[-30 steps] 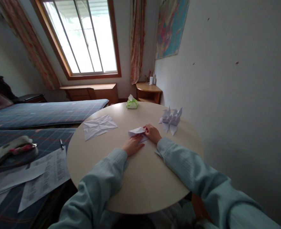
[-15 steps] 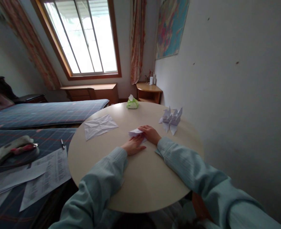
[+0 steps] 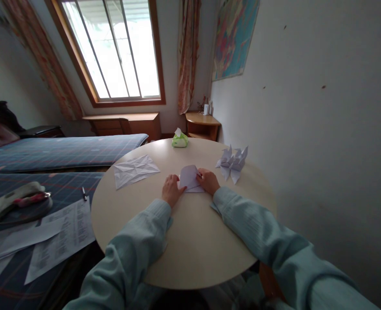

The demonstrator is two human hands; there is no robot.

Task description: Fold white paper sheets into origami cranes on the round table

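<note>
A partly folded sheet of white paper [image 3: 189, 177] lies on the round table [image 3: 197, 241], one flap of it standing raised. My left hand [image 3: 172, 190] is at its left side, thumb and fingers closed on the lower left edge. On the right side my right hand [image 3: 207, 181] pinches the flap's edge between thumb and fingers. Beyond my right hand stands a group of folded white paper figures [image 3: 232, 161] with pointed tips. To the left lies a creased, unfolded white sheet [image 3: 136, 170].
A green tissue pack [image 3: 179, 139] sits at the table's far edge. On the left, a bed [image 3: 80, 183] holds printed sheets [image 3: 61, 241], a pen [image 3: 84, 193] and a pale bag-like item [image 3: 17, 202]. A wall [image 3: 323, 142] runs close along the right.
Both hands were pressing flat on the folded paper. Now they have parted, the left moving slightly left, and a flap of the paper has been lifted.
</note>
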